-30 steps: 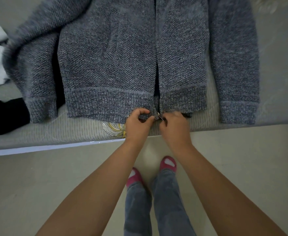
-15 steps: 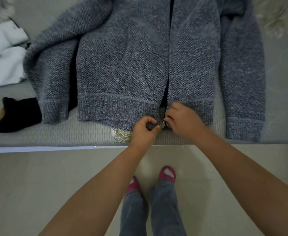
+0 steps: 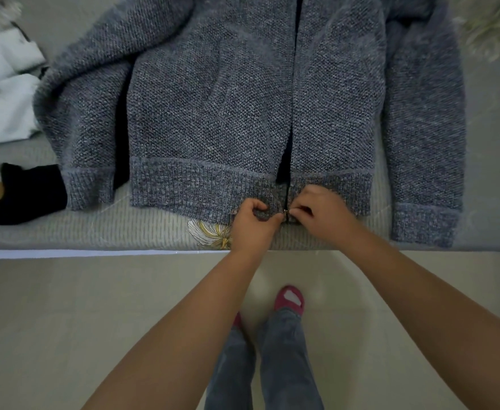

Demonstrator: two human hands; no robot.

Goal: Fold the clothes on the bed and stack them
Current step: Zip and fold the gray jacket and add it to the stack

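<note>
A grey cardigan [image 3: 213, 113] lies flat on the bed [image 3: 124, 232]. The left hand [image 3: 253, 226] and right hand [image 3: 319, 211] pinch its hem at what looks like the zipper [image 3: 285, 213].

Pale tiled floor [image 3: 65, 321] below bed edge. Pink slippers: one [image 3: 290, 301] in full view, other [image 3: 237, 320] mostly hidden behind an arm. Grey jeans [image 3: 284, 359] above them. Yellow flower print [image 3: 213, 233] on sheet. Fluffy pale blurred thing [image 3: 491, 25], top right corner.
</note>
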